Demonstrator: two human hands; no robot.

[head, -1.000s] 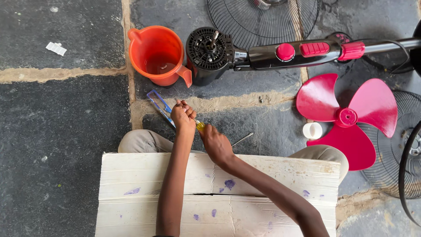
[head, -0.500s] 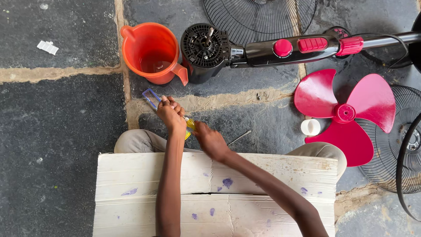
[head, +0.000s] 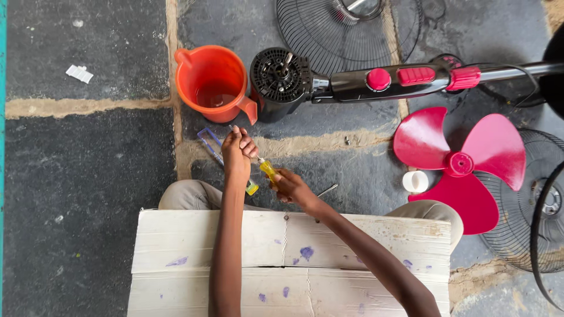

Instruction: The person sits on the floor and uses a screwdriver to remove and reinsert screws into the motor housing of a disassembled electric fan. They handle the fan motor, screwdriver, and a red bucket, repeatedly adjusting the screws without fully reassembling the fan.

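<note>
From the head camera, looking straight down, the person sits with a white board across the knees, both forearms reaching forward past its far edge. The left hand is curled shut, fingers bunched round something small at the tip of a tool; what it pinches is too small to tell. The right hand is closed round the yellow-handled screwdriver, whose shaft slants up to the left hand, so the two hands nearly meet over the floor just beyond the board.

Room to move is tight ahead. The orange jug stands just beyond the left hand, its handle almost over the knuckles, and the black fan motor head touches or nearly touches the jug's right side. Its black stem with pink knobs runs off to the right edge. A small blue-framed thing lies on the floor just left of the left hand. To the right, the pink fan blade lies flat with a white cap beside it, well apart from the hands. A wire fan guard lies at the top, another guard at the right edge.

The floor is dark stone slabs with sandy joints; the left side lies open, with only a white scrap far up.
</note>
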